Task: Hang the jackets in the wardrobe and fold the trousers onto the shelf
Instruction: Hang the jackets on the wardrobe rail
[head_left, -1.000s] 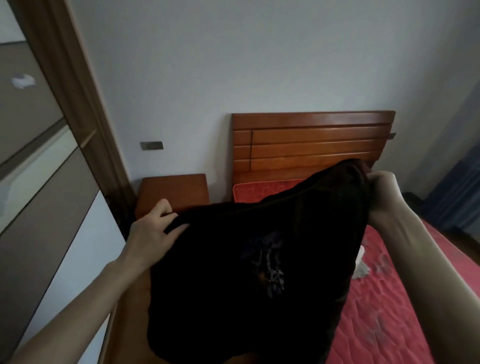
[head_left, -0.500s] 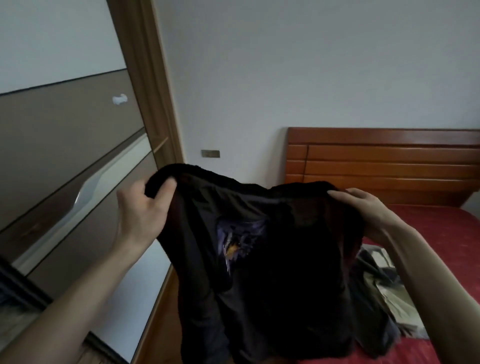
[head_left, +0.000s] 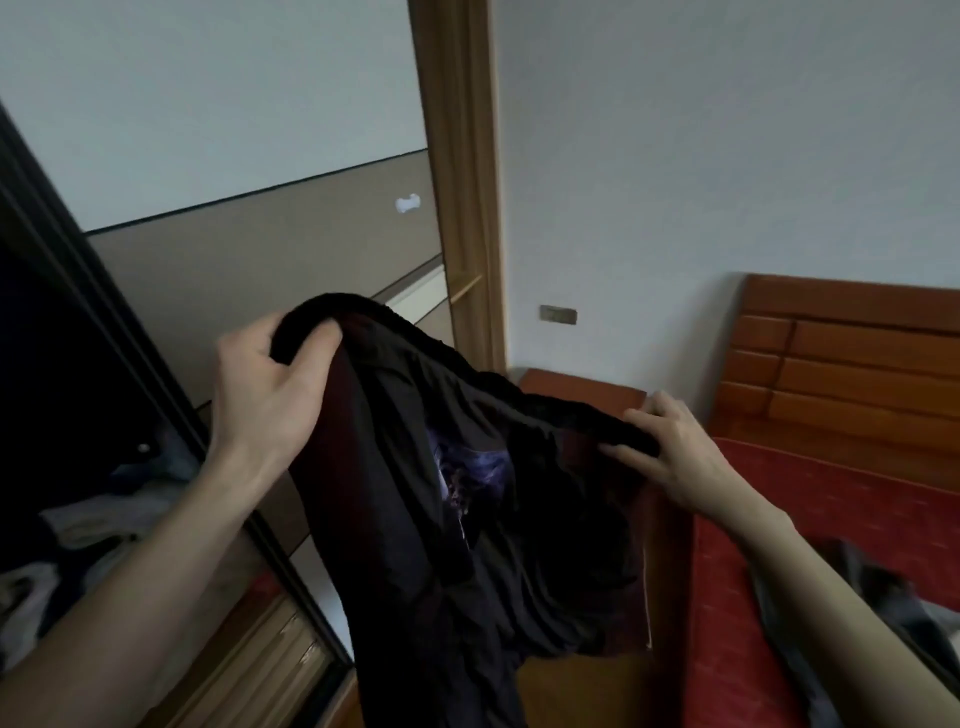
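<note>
The left hand (head_left: 262, 384) is raised at the left of the view, its forearm rising from the lower left corner, fingers and thumb curled over one end of the gathered top edge of a black garment (head_left: 467, 519). The right hand (head_left: 670, 457) sits lower and to the right, its forearm coming in from the lower right corner, fingers pinching the other end of the same edge. Between the two hands the edge runs downhill from left to right, and the rest of the cloth hangs loose below them in folds, with a purple patch (head_left: 478, 467) showing near the middle. Whether this one garment is a jacket or trousers cannot be told from the folds. It is held in the air in front of the wardrobe (head_left: 260, 260), over the gap beside the bed (head_left: 831, 519). One sliding door of the wardrobe is visible, and to its left a dark opening shows a heap of clothes (head_left: 104, 509) inside. On the red mattress at the lower right lies one more grey garment (head_left: 852, 597). One wooden nightstand (head_left: 582, 389) stands behind the held cloth, next to the wooden headboard (head_left: 852, 374).
</note>
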